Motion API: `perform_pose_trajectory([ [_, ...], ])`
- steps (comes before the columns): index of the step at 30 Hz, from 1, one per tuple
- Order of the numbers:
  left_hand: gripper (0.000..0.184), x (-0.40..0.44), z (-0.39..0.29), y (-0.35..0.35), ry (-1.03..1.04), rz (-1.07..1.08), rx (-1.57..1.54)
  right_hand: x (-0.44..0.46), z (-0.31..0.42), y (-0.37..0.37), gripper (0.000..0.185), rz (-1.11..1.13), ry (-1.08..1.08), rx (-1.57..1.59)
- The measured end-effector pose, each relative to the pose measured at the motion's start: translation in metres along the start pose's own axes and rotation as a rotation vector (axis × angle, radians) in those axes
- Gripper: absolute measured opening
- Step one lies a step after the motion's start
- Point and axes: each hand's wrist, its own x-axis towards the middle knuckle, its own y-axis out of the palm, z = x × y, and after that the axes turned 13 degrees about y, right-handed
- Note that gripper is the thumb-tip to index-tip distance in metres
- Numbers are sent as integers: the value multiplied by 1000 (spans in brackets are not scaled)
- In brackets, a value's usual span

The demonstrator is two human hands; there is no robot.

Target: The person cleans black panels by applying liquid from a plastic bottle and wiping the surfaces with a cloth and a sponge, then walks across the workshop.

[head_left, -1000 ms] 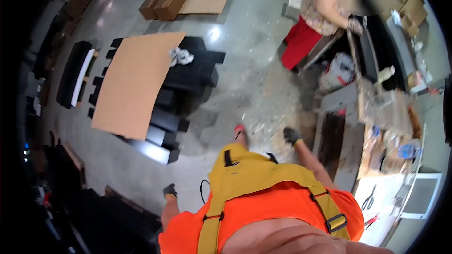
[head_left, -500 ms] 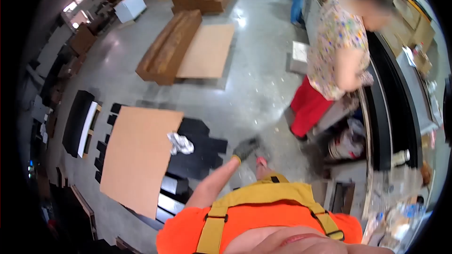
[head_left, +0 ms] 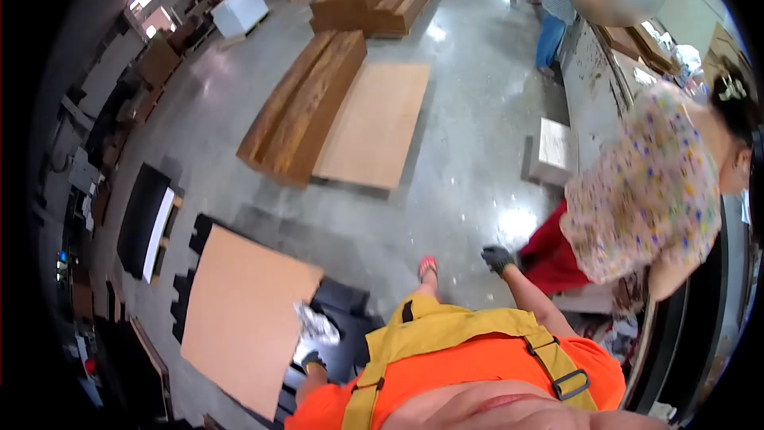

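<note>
My right hand (head_left: 498, 259), in a dark grey glove, hangs over the bare floor near the co-worker's red trousers. Its fingers are loosely bent and slightly apart, with nothing visible in them. Low on the other side, my left hand (head_left: 313, 361), also gloved, is beside the stack of black panels (head_left: 344, 299). Its fingers are too small and dark against the panels to read. A large tan cardboard sheet (head_left: 243, 295) covers much of that stack. Crumpled silvery-white wrapping (head_left: 317, 323) lies at the sheet's right edge, just above my left hand.
A co-worker in a floral shirt (head_left: 637, 191) leans over the long bench at right. A pale box (head_left: 553, 151) stands on the floor by the bench. Ahead are long brown wooden pieces (head_left: 306, 107) and a flat tan board (head_left: 378, 123). A black-and-white piece (head_left: 145, 223) lies at left.
The view has shifted forward and turned. My right hand has come into view at the right; my left hand has swung back beside the panels. The co-worker now appears closer, farther right.
</note>
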Motion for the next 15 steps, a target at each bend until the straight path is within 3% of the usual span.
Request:
perform_pose_trajectory([
  [1,16,4,-30,33,-2,41,44,49,-11,-8,34,30,55,-53],
  [3,17,5,-76,107,81,193,243,139,-57,-31,29,52,58,-559],
  [4,19,10,-99,153,288,383,542,115,-35,-40,26,3,115,-654],
  [5,20,16,-126,208,785,604,1099,95,-21,-50,24,-40,175,-750],
  [6,21,17,-155,270,1206,656,1405,85,-7,-58,24,-51,275,-670],
  [8,24,5,-227,406,1703,632,1405,79,10,-67,25,-82,434,-413],
  [9,25,-11,-272,479,1775,671,1294,81,18,-74,25,-101,491,-294],
  [10,22,-62,-327,541,1354,947,984,91,23,-84,26,-112,545,-214],
  [11,18,-119,-387,602,929,1045,652,100,26,-92,26,-123,588,-152],
  [13,21,-122,-430,730,651,1228,270,121,35,-112,27,-132,668,-80],
  [14,20,-124,-438,786,906,1318,36,132,38,-122,27,-136,701,-77],
  [15,22,-179,-476,797,869,1235,89,146,42,-133,28,-134,729,-74],
])
